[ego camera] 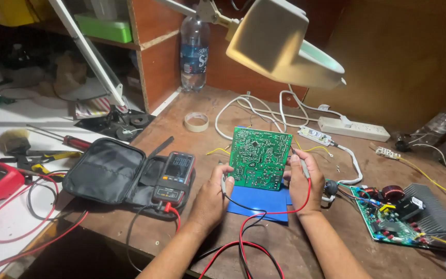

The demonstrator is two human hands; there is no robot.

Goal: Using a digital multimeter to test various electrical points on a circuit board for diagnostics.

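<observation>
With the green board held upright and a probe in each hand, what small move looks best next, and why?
Probably bring both probe tips onto the solder side of the green circuit board. The left hand holds the black-lead probe at the board's left edge, the right hand the red-lead probe at its right edge, and the multimeter lies alongside with both leads plugged in.

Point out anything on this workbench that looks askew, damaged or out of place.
Nothing looks damaged or spilled. The green circuit board is held upright on edge over the blue mat by the left hand and right hand, each with a probe. Loose test leads trail off the bench.
</observation>
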